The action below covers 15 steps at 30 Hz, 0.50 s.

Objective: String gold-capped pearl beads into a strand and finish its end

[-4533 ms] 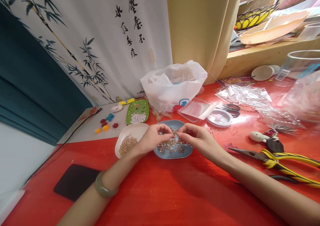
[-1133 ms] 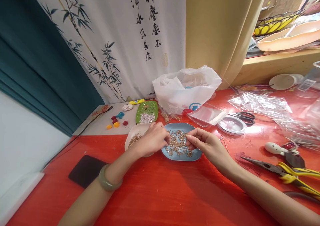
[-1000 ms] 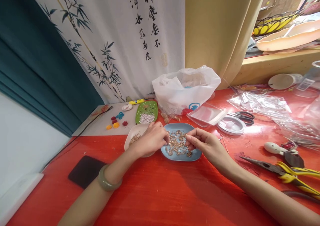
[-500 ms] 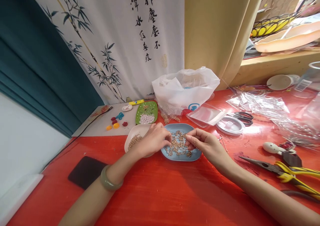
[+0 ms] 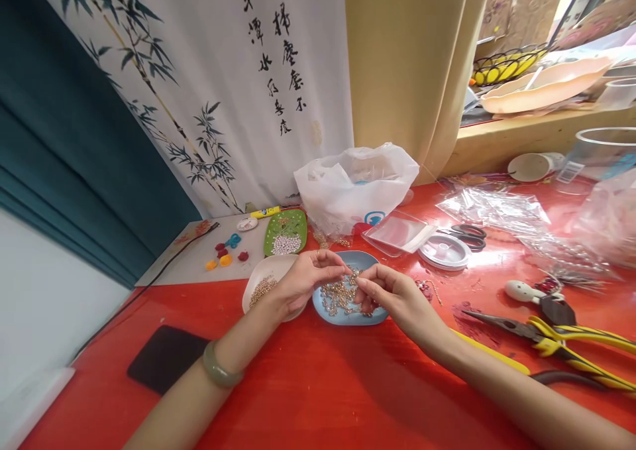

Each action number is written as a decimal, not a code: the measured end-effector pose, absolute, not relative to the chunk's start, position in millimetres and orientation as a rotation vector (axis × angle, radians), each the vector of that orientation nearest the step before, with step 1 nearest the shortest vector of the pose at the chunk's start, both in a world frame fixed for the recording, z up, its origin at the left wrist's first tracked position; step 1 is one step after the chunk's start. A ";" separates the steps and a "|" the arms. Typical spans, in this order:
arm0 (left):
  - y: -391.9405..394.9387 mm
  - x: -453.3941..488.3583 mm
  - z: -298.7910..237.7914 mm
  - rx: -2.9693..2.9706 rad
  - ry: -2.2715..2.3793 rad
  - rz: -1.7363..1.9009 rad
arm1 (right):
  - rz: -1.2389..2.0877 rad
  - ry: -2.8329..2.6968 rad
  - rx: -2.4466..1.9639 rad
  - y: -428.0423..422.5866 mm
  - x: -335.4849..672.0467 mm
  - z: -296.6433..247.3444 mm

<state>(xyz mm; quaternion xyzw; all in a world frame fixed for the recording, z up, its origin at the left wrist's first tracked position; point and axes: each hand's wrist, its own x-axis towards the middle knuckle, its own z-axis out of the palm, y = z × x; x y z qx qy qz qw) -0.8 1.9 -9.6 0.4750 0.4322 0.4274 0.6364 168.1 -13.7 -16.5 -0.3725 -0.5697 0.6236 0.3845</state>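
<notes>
In the head view, your left hand (image 5: 311, 278) and right hand (image 5: 392, 297) meet over the blue tray (image 5: 350, 321), fingertips nearly touching above its middle. On each hand, thumb and forefinger are drawn together almost to a pinch; anything between them is too small to make out, so I cannot tell whether either has hold of a piece. The small gold pieces (image 5: 338, 297) lie loose in the tray, spread from its left edge toward its near edge and right end. Just beyond the tray's left edge stands the cream dish (image 5: 246, 294) with its gold beads (image 5: 262, 289), partly behind your left wrist.

To work well here, keep both pinches low and inside the tray's rim, so a dropped bit lands back among the others. Steady one hand and let the other do the fine moving, pressing lightly, since such bits will likely slip or spring away. Keep your left wrist high enough to clear the dish's right edge.

Half a second ago your left hand hung over the tray's left edge, fingers curled down and apart from the right; now its fingertips reach across to the right hand's, which stays over the tray's right end.
</notes>
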 end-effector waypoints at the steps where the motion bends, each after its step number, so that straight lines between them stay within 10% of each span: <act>1: 2.1 -1.0 -9.9 1.082 0.985 0.975 | 1.589 -1.450 -0.946 -13.4 167.9 -17.0; 15: 4.8 4.5 -23.4 1.954 1.406 0.764 | 1.528 -1.205 -0.995 -4.2 174.5 -17.5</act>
